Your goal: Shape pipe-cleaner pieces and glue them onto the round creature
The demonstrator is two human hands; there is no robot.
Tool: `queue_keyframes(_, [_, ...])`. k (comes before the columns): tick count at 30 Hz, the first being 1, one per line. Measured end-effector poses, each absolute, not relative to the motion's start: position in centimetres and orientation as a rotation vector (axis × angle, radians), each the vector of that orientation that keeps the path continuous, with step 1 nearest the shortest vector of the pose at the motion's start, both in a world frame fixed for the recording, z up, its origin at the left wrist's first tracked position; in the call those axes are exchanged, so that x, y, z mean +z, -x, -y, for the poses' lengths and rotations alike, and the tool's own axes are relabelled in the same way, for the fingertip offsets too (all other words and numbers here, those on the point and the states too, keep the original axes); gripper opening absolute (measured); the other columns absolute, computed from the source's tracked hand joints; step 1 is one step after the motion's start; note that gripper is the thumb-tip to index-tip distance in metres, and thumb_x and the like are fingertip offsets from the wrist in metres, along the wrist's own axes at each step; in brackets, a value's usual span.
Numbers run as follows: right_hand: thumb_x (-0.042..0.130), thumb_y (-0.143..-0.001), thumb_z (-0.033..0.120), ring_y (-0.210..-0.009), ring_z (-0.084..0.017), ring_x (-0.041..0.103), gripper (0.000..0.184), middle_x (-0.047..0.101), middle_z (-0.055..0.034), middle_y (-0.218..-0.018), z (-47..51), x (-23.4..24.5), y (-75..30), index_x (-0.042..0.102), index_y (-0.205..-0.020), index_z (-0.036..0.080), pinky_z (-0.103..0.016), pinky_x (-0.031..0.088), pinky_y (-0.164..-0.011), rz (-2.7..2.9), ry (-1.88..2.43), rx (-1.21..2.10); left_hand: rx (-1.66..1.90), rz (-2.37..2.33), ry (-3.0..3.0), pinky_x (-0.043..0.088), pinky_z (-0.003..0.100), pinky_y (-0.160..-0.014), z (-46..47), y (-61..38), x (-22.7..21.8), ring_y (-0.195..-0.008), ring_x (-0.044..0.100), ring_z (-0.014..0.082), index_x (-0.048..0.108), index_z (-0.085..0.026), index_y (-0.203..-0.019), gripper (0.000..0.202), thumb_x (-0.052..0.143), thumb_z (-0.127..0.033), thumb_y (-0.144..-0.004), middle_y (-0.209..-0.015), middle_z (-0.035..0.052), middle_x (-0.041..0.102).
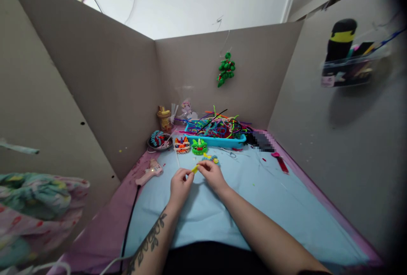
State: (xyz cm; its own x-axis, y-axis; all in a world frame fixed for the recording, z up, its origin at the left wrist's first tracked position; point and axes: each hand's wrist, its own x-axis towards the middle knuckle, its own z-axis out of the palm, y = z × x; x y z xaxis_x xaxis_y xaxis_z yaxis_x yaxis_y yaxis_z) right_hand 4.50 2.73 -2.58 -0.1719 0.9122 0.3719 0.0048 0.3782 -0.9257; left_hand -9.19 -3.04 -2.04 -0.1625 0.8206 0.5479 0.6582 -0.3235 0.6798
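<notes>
A short yellow piece of pipe cleaner (195, 169) is pinched between the fingertips of both hands, above the middle of the table. My left hand (181, 185) closes on its left end. At its right end, my right hand (212, 175) has thumb and fingers pressed together. Just behind the right hand lies a blue and yellow fuzzy figure (216, 160), partly covered by the fingers. Farther back stand an orange and white animal head (182, 145) and a green one (199, 147), both made of pipe cleaner.
A blue tray (219, 141) heaped with coloured pipe cleaners stands at the back. Scissors (229, 153) lie before it. On the left are a pink glue gun (149, 174) with a black cord and a bowl (160, 148). A red-banded item (281, 164) lies right. Grey panels enclose the table.
</notes>
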Motion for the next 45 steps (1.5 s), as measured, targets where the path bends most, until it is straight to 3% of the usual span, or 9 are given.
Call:
queue_keyframes(4, [0.059,-0.074,0.031,-0.062,-0.015,0.052,0.017,0.060,-0.0016,-0.065,-2.7,-2.4,-4.7,0.063,-0.068,0.016,-0.026,0.042,-0.061,1.550,0.870,0.960,1.484,-1.689,-1.897,0.040,0.023,-0.057,3.0,9.2,-2.2,-0.057,0.050,0.0122,0.064,-0.017,-0.069,0.018,0.052,-0.027,-0.079,-0.064,-0.0001,0.057])
queue_keyframes(22, [0.056,-0.073,0.022,-0.065,-0.015,0.049,0.013,0.053,-0.0001,-0.063,-1.9,-1.1,-5.0,0.061,-0.061,0.017,-0.027,0.038,-0.063,1.637,0.855,0.853,1.458,-1.637,-1.854,0.039,0.025,-0.058,2.9,9.2,-2.5,-0.058,0.050,0.0129,0.064,-0.017,-0.065,0.019,0.054,-0.027,-0.077,-0.062,-0.0003,0.056])
queue_keyframes(27, [0.057,-0.072,0.028,-0.062,-0.014,0.047,0.014,0.053,0.0009,-0.062,-2.3,-1.6,-4.7,0.058,-0.063,0.017,-0.026,0.037,-0.060,1.565,0.880,0.943,1.520,-1.649,-1.779,0.041,0.025,-0.058,2.8,9.2,-2.5,-0.059,0.053,0.0135,0.066,-0.017,-0.067,0.019,0.056,-0.030,-0.077,-0.063,0.0006,0.060])
queue_keyframes(34, [0.059,-0.072,0.039,-0.048,-0.010,0.038,0.023,0.044,0.0056,-0.051,-2.6,-2.2,-4.4,0.055,-0.065,0.017,-0.023,0.031,-0.048,1.472,0.870,1.171,1.691,-1.620,-1.598,0.050,0.025,-0.058,2.8,9.1,-2.8,-0.061,0.063,0.0148,0.066,-0.016,-0.085,0.021,0.057,-0.034,-0.078,-0.071,0.0029,0.068])
queue_keyframes(45, [0.060,-0.070,0.040,-0.042,-0.007,0.031,0.024,0.038,0.0081,-0.045,-2.3,-1.9,-4.3,0.054,-0.066,0.017,-0.022,0.023,-0.042,1.398,0.839,1.341,1.836,-1.633,-1.651,0.053,0.026,-0.059,3.6,8.9,-2.3,-0.067,0.066,0.0164,0.070,-0.017,-0.082,0.021,0.061,-0.035,-0.077,-0.078,0.0056,0.072])
